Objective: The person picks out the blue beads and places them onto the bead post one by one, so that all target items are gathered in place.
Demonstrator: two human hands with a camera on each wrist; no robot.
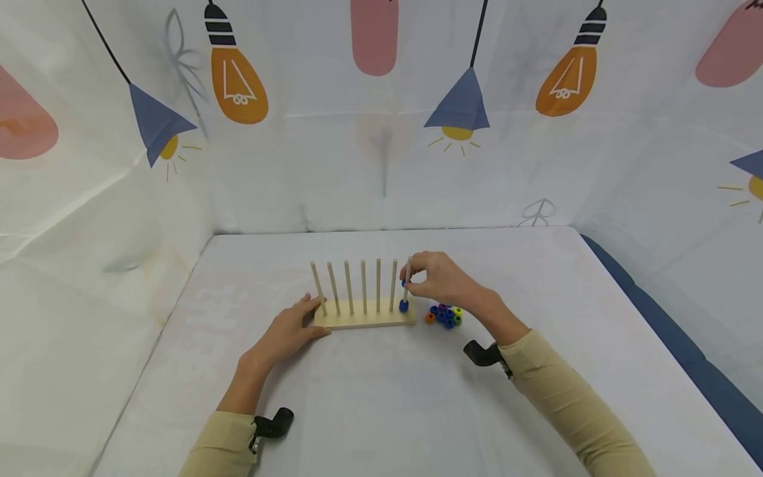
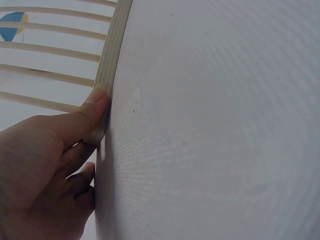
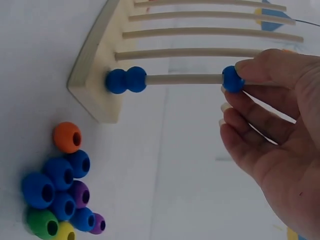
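A pale wooden base (image 1: pixel 363 319) with several upright pegs stands on the table. My right hand (image 1: pixel 441 277) pinches a blue bead (image 3: pixel 233 79) between thumb and fingers; the bead is threaded on the rightmost peg (image 3: pixel 185 79), partway up. Two more blue beads (image 3: pixel 126 80) sit stacked at the foot of that same peg. At the base's left end, my left hand (image 1: pixel 292 326) grips the wood, its thumb on the front edge in the left wrist view and its fingers partly hidden behind.
To the right of the base lies a loose cluster of beads (image 1: pixel 442 316), blue, purple, orange, green and yellow. The white table (image 1: pixel 381 404) meets a hanging printed sheet (image 1: pixel 334 165) at its back edge.
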